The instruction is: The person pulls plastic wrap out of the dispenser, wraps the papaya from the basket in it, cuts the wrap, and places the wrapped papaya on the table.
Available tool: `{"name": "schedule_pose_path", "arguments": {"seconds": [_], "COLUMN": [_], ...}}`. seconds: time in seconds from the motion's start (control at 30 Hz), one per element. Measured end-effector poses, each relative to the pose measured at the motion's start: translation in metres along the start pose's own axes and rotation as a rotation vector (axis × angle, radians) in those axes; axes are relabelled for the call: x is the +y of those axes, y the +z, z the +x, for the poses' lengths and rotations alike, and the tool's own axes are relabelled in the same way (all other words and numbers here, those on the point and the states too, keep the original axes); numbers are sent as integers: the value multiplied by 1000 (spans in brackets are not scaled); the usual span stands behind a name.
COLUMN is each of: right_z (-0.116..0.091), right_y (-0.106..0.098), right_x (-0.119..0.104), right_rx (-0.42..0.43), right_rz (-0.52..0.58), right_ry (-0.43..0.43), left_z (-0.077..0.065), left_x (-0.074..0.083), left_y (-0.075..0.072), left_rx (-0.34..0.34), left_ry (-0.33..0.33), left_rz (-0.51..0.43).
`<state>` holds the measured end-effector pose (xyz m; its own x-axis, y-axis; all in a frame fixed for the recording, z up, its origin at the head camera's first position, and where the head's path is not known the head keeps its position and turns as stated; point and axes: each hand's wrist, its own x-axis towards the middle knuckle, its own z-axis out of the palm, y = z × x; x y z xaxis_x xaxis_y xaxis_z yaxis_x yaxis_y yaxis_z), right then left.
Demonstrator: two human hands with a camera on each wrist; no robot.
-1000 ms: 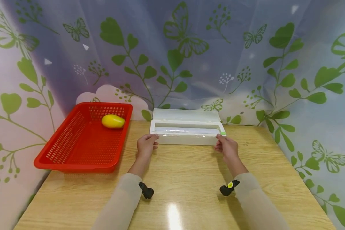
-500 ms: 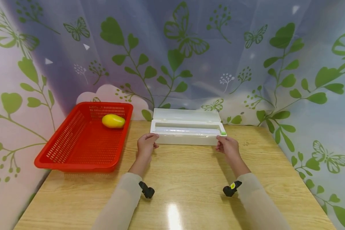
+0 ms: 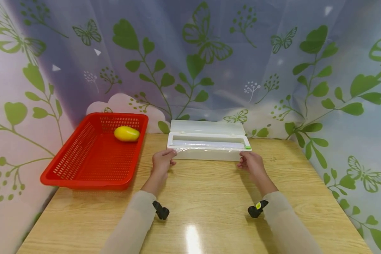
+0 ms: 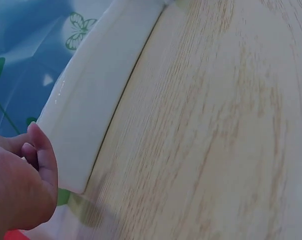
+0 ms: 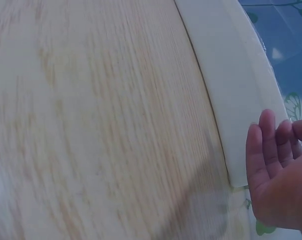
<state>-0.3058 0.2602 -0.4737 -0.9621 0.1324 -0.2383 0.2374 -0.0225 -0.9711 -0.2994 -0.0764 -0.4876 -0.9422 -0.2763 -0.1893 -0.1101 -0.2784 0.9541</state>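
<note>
A white cling film dispenser box stands at the back of the table with its lid tipped back against the curtain. Inside lies a roll of clear film. A narrow strip of cling film hangs over the front edge, shiny and see-through. My left hand pinches its left corner between thumb and forefinger. At the other end my right hand pinches the right corner, below a small green slider. In the right wrist view, the other fingers curve loosely beside the box.
A red plastic basket with slotted walls stands on the left, a yellow papaya-shaped fruit in its far right corner. A patterned curtain hangs right behind the box. The wooden table stretches in front of it.
Both hands keep their pinch at the film's corners. The film edge has come slightly forward and down over the box front. The head view has shifted a little.
</note>
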Motion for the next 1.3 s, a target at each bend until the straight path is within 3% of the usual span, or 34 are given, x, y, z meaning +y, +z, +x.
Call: {"name": "schedule_pose_path", "arguments": {"seconds": [0.2, 0.43, 0.57, 0.73, 1.0, 1.3], "right_z": [0, -3, -5, -5, -4, -7], "right_y": [-1, -5, -4, 4, 7, -2], "right_x": [-2, -6, -8, -10, -18, -20], "right_rx": [23, 82, 134, 181, 126, 20], "right_rz": [-58, -202, -229, -111, 181, 166], "right_ry": [-71, -151, -194, -189, -19, 14], "left_z": [3, 8, 11, 12, 9, 9], "left_x": [2, 2, 3, 5, 6, 7], "left_y": [-1, -8, -10, -12, -10, -10], "left_rx": [-71, -105, -104, -86, -93, -118], "left_ry": [-19, 42, 75, 108, 106, 65], "left_rz": [42, 164, 211, 229, 222, 215]}}
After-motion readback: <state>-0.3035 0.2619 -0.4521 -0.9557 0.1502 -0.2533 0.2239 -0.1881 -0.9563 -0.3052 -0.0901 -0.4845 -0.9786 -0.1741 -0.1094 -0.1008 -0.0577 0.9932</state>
